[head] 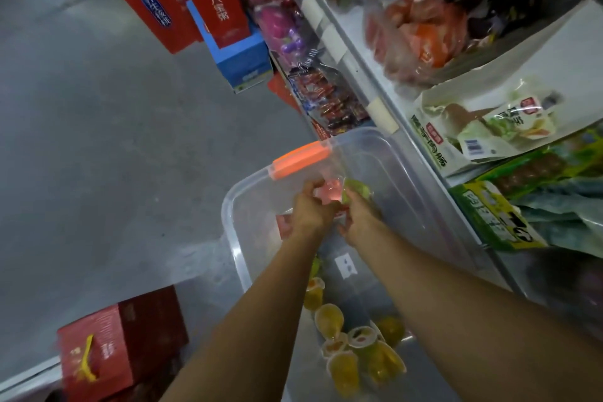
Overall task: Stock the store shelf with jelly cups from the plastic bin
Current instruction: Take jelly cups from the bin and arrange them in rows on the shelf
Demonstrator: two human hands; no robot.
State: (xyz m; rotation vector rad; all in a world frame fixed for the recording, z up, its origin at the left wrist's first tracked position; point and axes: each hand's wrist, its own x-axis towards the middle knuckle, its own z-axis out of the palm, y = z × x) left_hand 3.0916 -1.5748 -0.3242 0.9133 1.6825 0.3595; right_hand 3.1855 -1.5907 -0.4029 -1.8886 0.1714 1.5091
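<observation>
Jelly cups point(355, 349), yellow and at least seven, though blur makes the count unsure, lie heaped at the near end of one clear plastic bin point(235, 238). It stands on the floor close against the shelf front, likely to keep stock within reach. Left of the bin sits one red box point(120, 343). Over the bin's far end, the left grip point(310, 209) curls around one pink cup point(329, 194). Just beside it, the right grip point(359, 219) pinches one green cup point(357, 188), apparently gathering a handful before lifting. At right, the store shelf point(359, 65) carries snack packets.
</observation>
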